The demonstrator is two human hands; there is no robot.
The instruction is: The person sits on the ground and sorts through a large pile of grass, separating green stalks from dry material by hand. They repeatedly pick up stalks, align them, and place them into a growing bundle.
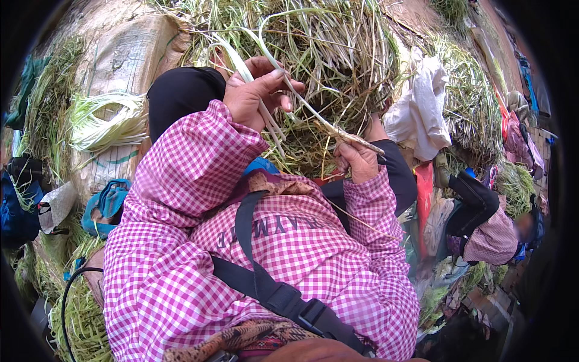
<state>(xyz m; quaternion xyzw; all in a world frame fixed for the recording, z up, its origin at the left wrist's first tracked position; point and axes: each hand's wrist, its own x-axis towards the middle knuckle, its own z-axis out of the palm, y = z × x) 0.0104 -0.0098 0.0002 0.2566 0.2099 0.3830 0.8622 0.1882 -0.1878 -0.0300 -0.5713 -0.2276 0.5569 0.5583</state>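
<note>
My left hand holds a few pale, peeled plant stalks in its palm, their cut ends pointing down. Between its thumb and fingertips passes one longer stalk, curling over into a thin green-white leaf at the top. This stalk slants down to my right hand, whose fingers are closed around its lower, brownish end. Loose dry sheath hangs at that end. Behind both hands lies a large heap of unpeeled stalks with dry straw-like leaves, between my knees.
A looped bundle of clean pale stalks rests on woven plastic sacking at left. Beside it lies a blue cloth item. A white sack and another stalk heap are at right. Another person sits farther right.
</note>
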